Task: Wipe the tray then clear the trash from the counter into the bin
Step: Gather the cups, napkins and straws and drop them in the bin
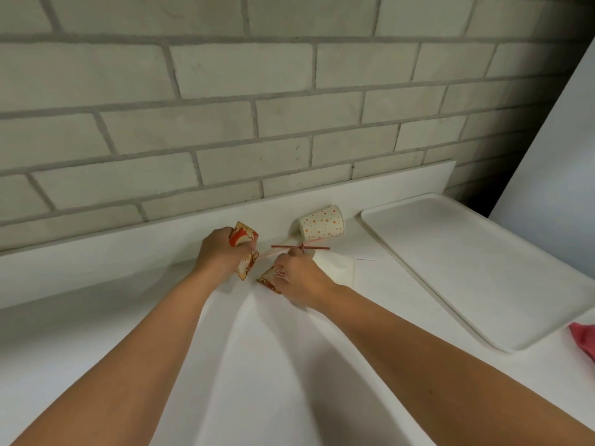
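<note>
Trash sits on the worktop (96,317) by the wall: red sachets (246,252) clamped in the left hand's (222,252) curled fingers, and a creamer sachet (272,278) gripped by the right hand (302,278), fingertips at the crossed stir sticks (289,247). With hands this full, those thin sticks could slip. The dotted cup (322,224) lies tipped and could roll toward the tray (483,268). No bin in sight.

on counter (96,317): cup (322,223) lying just left of tray (483,268), behind stirrers (289,246); packets (249,235) left of stirrers; cloth (584,341) before tray, at right edge.
</note>
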A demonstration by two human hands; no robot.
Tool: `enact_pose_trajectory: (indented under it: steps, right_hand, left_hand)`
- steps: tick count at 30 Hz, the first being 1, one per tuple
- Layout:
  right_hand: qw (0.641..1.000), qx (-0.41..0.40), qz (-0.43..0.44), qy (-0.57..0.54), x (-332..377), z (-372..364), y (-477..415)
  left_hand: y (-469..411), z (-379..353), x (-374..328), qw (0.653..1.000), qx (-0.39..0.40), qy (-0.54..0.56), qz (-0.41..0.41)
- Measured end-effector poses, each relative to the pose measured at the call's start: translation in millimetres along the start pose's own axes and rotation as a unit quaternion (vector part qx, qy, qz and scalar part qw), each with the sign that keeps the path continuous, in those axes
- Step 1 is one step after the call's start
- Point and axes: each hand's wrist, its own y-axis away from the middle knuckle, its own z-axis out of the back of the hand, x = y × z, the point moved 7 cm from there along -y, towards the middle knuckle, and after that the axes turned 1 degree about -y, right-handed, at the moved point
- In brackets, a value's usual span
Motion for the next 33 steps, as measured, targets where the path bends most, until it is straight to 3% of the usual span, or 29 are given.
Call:
enact_pose_trajectory:
  steps: [3, 8, 13, 19, 26, 29, 33]
  right_hand:
    - [0.995, 0.048, -0.079, 0.041, -3, -13, -10]
    - [0.985, 0.105, -0.112, 0.076, -6, -31, -22]
    - [0.99, 0.095, -0.101, 0.014, -7, -33, -21]
    - [0.983, 0.015, -0.081, -0.165, 0, -2, -15]
    - [0.928, -0.029, -0.081, -0.362, 7, 22, -14]
    - [0.931, -0.049, -0.093, -0.348, 5, 14, -16]
    - [0.942, -0.042, -0.106, -0.315, 1, 0, -18]
  left_hand:
    - [3, 5, 13, 0.998, 0.007, 0.058, 0.028]
    - [7, 11, 32, 0.991, 0.006, 0.122, 0.057]
    - [6, 19, 45, 0.983, -0.048, 0.164, 0.07]
    - [10, 25, 55, 0.989, -0.074, 0.11, 0.064]
    - [22, 6, 33, 0.99, -0.031, 0.138, 0.021]
    - [24, -7, 18, 0.987, 0.024, 0.156, 0.009]
    - [24, -14, 25, 0.957, 0.077, 0.259, 0.102]
